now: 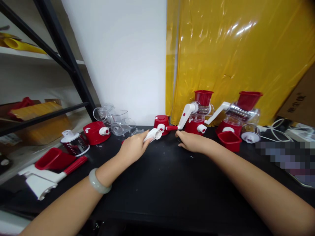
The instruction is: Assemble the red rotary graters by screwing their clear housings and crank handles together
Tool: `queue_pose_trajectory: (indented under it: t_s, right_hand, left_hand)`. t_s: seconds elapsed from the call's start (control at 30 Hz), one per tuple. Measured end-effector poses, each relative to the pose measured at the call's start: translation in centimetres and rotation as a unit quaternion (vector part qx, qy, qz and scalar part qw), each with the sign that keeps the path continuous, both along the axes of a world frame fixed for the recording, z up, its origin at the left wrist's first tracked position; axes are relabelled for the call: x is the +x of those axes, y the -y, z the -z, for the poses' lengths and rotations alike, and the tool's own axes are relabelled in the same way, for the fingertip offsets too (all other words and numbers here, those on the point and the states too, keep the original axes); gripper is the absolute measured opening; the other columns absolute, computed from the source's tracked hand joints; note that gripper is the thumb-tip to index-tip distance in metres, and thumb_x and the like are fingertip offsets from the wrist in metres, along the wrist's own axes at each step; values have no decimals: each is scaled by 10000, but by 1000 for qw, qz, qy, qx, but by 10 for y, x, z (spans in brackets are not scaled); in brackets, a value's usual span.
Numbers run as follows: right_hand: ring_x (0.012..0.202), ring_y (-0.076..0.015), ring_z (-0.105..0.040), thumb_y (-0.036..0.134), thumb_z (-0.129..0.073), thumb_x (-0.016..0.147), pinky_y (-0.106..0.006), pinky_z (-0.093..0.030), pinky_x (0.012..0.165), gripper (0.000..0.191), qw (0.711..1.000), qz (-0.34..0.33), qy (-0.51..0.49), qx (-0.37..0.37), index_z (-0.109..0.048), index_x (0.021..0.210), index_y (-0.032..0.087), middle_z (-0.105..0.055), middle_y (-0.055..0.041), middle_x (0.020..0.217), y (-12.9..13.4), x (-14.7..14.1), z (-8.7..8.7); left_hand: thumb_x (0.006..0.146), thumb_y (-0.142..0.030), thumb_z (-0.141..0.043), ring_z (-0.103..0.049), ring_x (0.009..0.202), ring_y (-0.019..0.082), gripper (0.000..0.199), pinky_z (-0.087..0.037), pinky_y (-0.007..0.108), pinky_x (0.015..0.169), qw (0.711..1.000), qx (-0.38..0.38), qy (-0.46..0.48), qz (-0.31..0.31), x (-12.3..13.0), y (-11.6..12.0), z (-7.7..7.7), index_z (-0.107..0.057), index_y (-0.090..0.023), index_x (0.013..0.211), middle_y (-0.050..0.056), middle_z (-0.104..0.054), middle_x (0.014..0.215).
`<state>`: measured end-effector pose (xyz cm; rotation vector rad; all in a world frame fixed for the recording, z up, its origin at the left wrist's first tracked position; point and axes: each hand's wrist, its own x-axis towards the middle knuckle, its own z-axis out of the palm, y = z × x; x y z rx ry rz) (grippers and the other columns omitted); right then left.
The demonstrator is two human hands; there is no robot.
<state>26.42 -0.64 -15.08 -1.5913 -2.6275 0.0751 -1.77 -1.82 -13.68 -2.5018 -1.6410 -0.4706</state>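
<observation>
My left hand point(134, 146) is closed around a white crank handle point(154, 133), its round socket end pointing right; a bit of red shows below the fingers. My right hand point(190, 141) hovers over the black table point(157, 186), fingers loosely curled, thumb and forefinger apart with only dark showing between them. Just beyond the hands stands a red base point(161, 121) with a white knob. Behind my right hand is an assembled rotary grater point(199, 113) with a red hopper, metal drum and white crank, whose red grip ends near my fingertips.
On the left lie a red base point(94, 132), clear plastic parts point(116, 121), a drum grater point(75, 144) and a white grater body point(44, 177) with a red hopper. A second grater point(240, 118), a red cup point(230, 141) and white cables point(273, 131) occupy the right.
</observation>
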Motion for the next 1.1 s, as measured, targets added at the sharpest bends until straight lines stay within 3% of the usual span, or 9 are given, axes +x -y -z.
queue_pose_trajectory:
  t_s: [0.2,0.33,0.47,0.67,1.1]
  right_hand:
    - [897,-215,-695,246,-719,917,-269,-511,728,295,1000,-24,-13,13,-610,1182,177,-666,-96,1103,-8,3,11]
    - [926,-245,-682,232,-649,961,-318,-523,775,133,995,-29,-38,82,-670,1068,157,-666,-116,1071,3,-10,-3]
    - [1104,-242,-614,236,-562,1015,-355,-501,947,150,981,-66,-85,164,-656,1118,180,-655,-105,1137,19,-32,-14]
    - [848,-219,-655,238,-569,1007,-330,-541,778,158,921,-113,-173,331,-700,933,192,-690,-80,899,25,-50,0]
    - [772,-212,-632,281,-497,1057,-336,-427,707,300,899,-124,-116,403,-741,916,181,-704,-76,840,29,-51,3]
  left_hand:
    - [1012,-483,-377,-687,1148,367,571,-537,461,914,1000,-25,13,-10,1,0,2,-520,-181,1475,171,-682,1331]
    - [1002,-458,-409,-691,1143,379,564,-535,486,926,999,-36,23,-2,0,-1,5,-513,-183,1483,177,-691,1313]
    - [995,-464,-431,-687,1170,336,537,-523,431,980,995,-35,81,52,1,0,10,-558,-205,1448,148,-699,1312]
    - [991,-479,-452,-718,1101,313,506,-532,383,934,985,-46,143,87,7,8,14,-592,-244,1417,117,-728,1268]
    - [995,-469,-460,-750,834,254,501,-530,315,746,982,-57,146,102,12,15,12,-588,-241,1422,102,-787,1093]
